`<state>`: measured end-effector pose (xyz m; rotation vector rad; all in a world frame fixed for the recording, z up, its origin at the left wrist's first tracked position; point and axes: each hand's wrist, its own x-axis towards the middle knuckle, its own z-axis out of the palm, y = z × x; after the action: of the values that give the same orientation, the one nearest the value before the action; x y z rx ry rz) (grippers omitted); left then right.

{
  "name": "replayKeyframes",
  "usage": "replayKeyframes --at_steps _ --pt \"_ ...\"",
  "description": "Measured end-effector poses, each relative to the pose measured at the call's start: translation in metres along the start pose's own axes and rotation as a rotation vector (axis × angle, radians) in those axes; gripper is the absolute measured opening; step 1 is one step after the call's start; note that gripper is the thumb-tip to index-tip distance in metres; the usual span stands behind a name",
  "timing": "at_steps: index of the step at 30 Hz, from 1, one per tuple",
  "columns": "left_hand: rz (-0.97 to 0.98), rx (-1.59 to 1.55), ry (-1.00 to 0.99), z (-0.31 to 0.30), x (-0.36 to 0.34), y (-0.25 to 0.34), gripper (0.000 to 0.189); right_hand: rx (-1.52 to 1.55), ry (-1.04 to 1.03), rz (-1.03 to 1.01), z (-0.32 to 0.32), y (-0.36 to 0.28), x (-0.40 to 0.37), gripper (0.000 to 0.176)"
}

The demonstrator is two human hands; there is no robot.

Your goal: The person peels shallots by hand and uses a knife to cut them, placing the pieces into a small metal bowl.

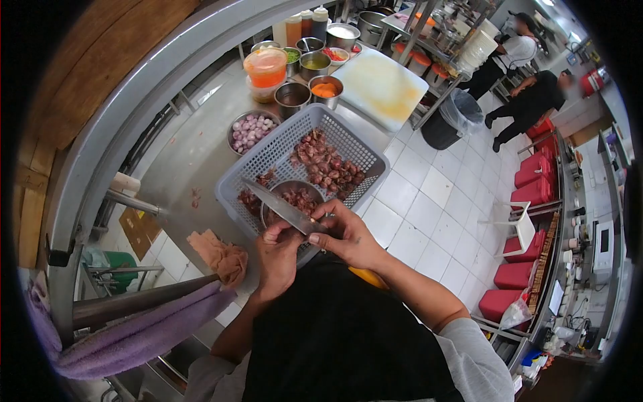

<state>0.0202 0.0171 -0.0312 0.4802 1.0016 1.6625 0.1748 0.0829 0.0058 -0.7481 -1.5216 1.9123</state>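
A knife (pixel 284 209) slants over a metal bowl (pixel 324 194) of reddish shallots or peelings, its tip toward the upper left. My right hand (pixel 349 238) is closed around the knife near its lower end; a yellow piece (pixel 368 277) shows under that wrist, in line with the blade. My left hand (pixel 278 258) is closed beside the blade's lower edge; what its fingers hold is hidden. The bowl sits inside a grey perforated basket (pixel 241 164), with a heap of unpeeled shallots (pixel 328 164) at its far side. Peeled shallots (pixel 253 132) fill another bowl beyond the basket.
Sauce and garnish containers (pixel 265 67) and a white cutting board (pixel 378 84) stand beyond the basket. A crumpled cloth (pixel 221 256) lies left, near a purple towel (pixel 147 328). A black bin (pixel 442 127) and two people (pixel 536 97) are at the upper right.
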Motion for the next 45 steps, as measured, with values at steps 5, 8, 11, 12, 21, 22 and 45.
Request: replayKeyframes --at_steps 5,8,11,12,21,22,45 --pt "-0.07 -0.083 -0.113 0.008 0.002 0.011 0.02 0.397 -0.074 0.213 -0.015 -0.007 0.005 0.03" --pt "-0.121 -0.206 -0.154 0.004 0.006 0.008 0.023 0.493 -0.106 0.27 -0.018 -0.003 0.008 0.028" --pt "-0.102 -0.113 -0.156 -0.001 0.007 0.004 0.025 0.532 -0.113 0.318 -0.017 -0.006 0.01 0.025" --pt "-0.097 -0.079 -0.15 -0.003 0.008 0.004 0.025 0.54 -0.114 0.334 -0.017 -0.007 0.011 0.023" --pt "-0.052 -0.133 -0.072 -0.022 0.014 0.009 0.024 0.416 -0.041 0.354 -0.03 0.024 0.021 0.024" --pt "-0.065 -0.19 -0.089 -0.024 0.014 0.01 0.024 0.414 -0.044 0.356 -0.031 0.029 0.021 0.024" --pt "0.004 -0.145 -0.159 -0.02 0.005 0.016 0.025 -0.084 -0.134 -0.02 0.0 -0.024 -0.006 0.051"
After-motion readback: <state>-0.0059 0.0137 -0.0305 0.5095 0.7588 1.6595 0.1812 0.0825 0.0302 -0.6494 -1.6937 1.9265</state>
